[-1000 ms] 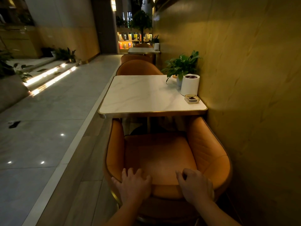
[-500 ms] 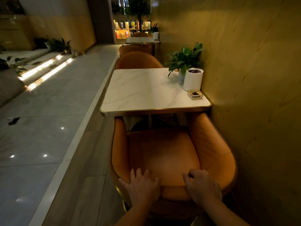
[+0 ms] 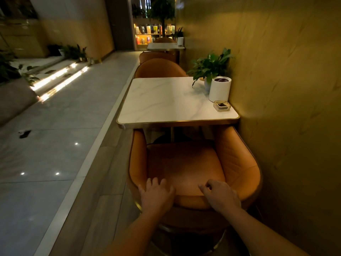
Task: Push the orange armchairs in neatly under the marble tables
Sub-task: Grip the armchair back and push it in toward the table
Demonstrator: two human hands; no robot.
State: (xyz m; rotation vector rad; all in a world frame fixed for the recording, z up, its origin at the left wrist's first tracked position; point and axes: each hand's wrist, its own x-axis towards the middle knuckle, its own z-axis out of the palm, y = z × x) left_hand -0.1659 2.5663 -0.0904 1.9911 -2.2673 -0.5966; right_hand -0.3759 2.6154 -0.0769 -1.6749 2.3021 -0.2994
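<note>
An orange armchair point(image 3: 186, 163) stands right in front of me, its arm fronts under the near edge of a white marble table point(image 3: 166, 102) with a gold rim. My left hand point(image 3: 156, 196) lies over the top of the chair's backrest, fingers spread on the cushion edge. My right hand point(image 3: 220, 195) grips the backrest top a little to the right, fingers curled. Beyond the table a second orange armchair point(image 3: 159, 68) shows its back, and a third point(image 3: 156, 57) stands before a farther marble table point(image 3: 163, 46).
On the near table's right side stand a potted plant point(image 3: 211, 66), a white cylinder point(image 3: 219, 89) and a small square tray point(image 3: 221, 105). A yellow wall point(image 3: 286, 89) runs close along the right. Tiled floor point(image 3: 55, 135) and lit steps point(image 3: 60, 78) lie to the left.
The armchair has slid forward, its arm fronts now under the table edge. Both hands stayed on the backrest and moved with it, and the view came closer to the table.
</note>
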